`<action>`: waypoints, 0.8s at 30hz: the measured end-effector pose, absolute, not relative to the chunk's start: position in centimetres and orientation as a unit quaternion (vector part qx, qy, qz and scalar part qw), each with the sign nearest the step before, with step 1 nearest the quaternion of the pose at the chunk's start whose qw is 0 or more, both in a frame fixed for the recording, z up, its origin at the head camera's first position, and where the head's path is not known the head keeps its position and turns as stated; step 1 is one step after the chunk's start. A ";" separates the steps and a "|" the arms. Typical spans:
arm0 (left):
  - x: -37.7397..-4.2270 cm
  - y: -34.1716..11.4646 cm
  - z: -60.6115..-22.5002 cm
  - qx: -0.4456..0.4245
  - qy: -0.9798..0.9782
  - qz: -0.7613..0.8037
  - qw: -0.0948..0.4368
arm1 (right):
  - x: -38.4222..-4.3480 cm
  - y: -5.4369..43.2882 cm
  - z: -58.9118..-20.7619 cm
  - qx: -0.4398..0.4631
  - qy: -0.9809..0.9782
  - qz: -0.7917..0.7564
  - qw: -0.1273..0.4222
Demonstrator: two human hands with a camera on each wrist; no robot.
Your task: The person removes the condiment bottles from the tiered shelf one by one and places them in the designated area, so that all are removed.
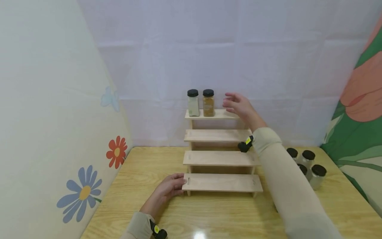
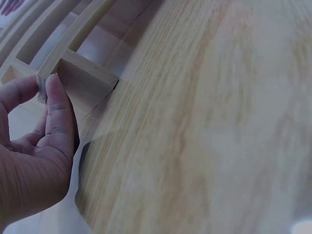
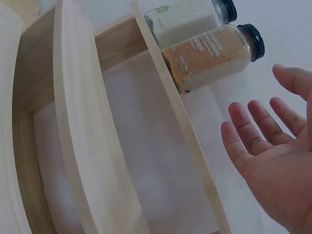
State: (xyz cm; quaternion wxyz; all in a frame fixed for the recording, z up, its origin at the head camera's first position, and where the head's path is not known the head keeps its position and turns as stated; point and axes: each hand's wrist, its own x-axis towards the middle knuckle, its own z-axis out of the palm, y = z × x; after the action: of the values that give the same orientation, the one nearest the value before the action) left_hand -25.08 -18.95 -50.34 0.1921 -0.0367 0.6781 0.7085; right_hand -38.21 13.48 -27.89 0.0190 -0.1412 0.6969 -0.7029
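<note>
A light wooden step shelf (image 1: 221, 182) with several tiers stands on the table. On the left half of its top tier are two black-lidded spice jars side by side, one with pale powder (image 1: 193, 105) and one with orange-brown powder (image 1: 208, 105). My left hand (image 1: 169, 187) grips the left end of the lowest tier; in the left wrist view, thumb and fingers (image 2: 59, 114) pinch the board's end. Over the right part of the top tier, my right hand (image 1: 240, 107) is held with fingers spread and relaxed, apart from the orange-brown jar (image 3: 214, 56) and holding nothing.
Several clear jars (image 1: 317, 179) with black lids stand on the table (image 1: 149, 159) to the right, partly hidden behind my right sleeve (image 1: 293, 182). A white cloth (image 1: 167, 66) hangs behind the shelf. Walls with printed flowers (image 1: 85, 193) flank the table.
</note>
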 end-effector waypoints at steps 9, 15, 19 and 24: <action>-25.1 -18.9 -50.6 -0.032 0.669 0.716 0.197 | -39.5 11.6 -27.7 -0.152 0.700 -0.697 0.015; -25.1 -18.9 -50.7 -0.028 0.664 0.720 0.199 | -40.0 10.5 -28.2 -0.159 0.715 -0.681 0.009; -25.0 -19.0 -50.7 -0.026 0.662 0.721 0.201 | -40.2 9.7 -28.3 -0.166 0.710 -0.684 -0.005; -24.8 -19.1 -50.6 -0.030 0.661 0.722 0.199 | -40.3 8.7 -28.3 -0.173 0.713 -0.680 -0.007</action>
State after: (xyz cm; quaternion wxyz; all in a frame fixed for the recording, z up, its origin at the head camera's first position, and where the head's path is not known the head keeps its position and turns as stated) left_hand -24.77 -19.07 -50.58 0.1992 -0.0297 0.6614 0.7225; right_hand -40.32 8.67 -28.30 -0.0071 -0.1731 0.7126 -0.6799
